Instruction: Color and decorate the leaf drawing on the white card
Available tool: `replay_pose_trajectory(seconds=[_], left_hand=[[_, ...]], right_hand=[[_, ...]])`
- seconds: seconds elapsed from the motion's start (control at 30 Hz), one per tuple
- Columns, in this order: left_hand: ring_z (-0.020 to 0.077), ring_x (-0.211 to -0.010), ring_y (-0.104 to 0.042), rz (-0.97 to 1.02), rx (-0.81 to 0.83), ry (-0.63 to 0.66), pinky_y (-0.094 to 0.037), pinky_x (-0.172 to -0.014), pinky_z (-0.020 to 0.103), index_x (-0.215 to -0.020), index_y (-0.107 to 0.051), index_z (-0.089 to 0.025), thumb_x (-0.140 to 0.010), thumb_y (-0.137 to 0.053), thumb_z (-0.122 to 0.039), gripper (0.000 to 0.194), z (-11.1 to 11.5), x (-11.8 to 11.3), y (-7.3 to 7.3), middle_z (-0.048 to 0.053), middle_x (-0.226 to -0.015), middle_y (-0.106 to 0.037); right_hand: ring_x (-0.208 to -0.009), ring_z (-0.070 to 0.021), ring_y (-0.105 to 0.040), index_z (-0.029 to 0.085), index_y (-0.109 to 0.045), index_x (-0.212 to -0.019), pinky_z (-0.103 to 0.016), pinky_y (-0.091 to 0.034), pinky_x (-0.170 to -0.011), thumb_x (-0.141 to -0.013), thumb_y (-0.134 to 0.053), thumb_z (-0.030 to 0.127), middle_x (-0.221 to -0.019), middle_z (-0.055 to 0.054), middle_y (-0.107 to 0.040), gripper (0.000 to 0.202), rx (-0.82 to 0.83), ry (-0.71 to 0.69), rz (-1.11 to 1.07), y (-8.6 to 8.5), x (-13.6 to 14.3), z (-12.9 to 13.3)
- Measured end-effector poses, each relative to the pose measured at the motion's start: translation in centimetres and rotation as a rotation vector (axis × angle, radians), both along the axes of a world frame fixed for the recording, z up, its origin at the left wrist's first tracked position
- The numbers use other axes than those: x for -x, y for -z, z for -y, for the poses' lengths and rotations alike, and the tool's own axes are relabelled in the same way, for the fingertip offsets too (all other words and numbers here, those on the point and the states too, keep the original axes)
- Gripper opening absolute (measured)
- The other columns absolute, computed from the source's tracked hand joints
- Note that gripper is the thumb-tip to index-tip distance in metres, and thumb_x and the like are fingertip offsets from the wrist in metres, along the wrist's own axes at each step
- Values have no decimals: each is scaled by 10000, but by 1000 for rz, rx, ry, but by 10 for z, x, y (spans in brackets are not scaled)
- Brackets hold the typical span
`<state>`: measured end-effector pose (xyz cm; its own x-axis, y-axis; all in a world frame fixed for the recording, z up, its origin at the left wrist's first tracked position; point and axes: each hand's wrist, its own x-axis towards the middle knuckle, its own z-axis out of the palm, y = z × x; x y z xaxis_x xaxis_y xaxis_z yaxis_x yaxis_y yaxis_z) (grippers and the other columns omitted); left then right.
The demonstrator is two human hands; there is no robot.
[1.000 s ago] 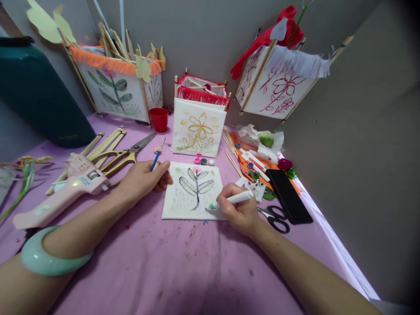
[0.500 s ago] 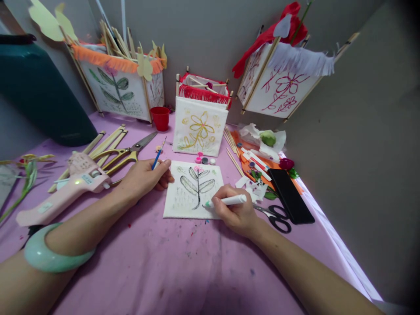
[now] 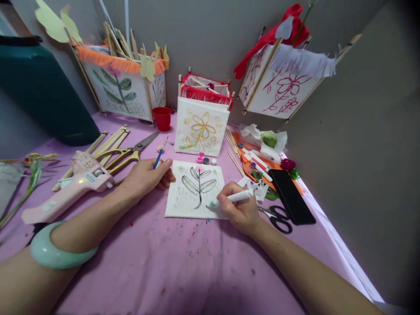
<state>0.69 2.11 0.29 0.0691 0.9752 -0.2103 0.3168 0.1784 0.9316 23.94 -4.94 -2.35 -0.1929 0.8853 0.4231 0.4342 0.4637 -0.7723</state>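
A white square panel (image 3: pixel 177 205) with a drawn plant, dark leaves and a pink flower lies flat on the purple cloth (image 3: pixel 183 262). My right hand (image 3: pixel 239 208) is closed around a white marker (image 3: pixel 238 196), its green tip close to the lower right part of the drawing. At the panel's upper left edge rests my left hand (image 3: pixel 149 177), with a thin blue paintbrush (image 3: pixel 158 157) pinched between thumb and fingers. Small pink, dark and white paint pots (image 3: pixel 206 161) stand just behind the panel.
Gold-handled scissors (image 3: pixel 131 155), sticks and a pink glue gun (image 3: pixel 70 192) lie left. Behind stand a red cup (image 3: pixel 162 119) and a yellow-flower panel (image 3: pixel 202 131). Black scissors (image 3: pixel 278 218), a black phone (image 3: pixel 290 197) and markers (image 3: pixel 257 164) are at right.
My right hand and the marker have shifted slightly right over the panel. The whole view has moved a little. My left hand still holds the brush.
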Motion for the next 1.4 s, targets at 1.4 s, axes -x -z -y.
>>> replay_pose_trajectory(seconds=[1.4], left_hand=[[150,-523,-604,-8,-8,-5,-494,-517,259,-636,-609,-159,-713,-563,-549,400,1,1,1,87,-674,-705]], right_hand=[[-487,-91,-439,185,-506,-637,-218,-349,-457,-797,-510,219,-561,31,-483,163,-10,151,-117,-10,-9,-4]])
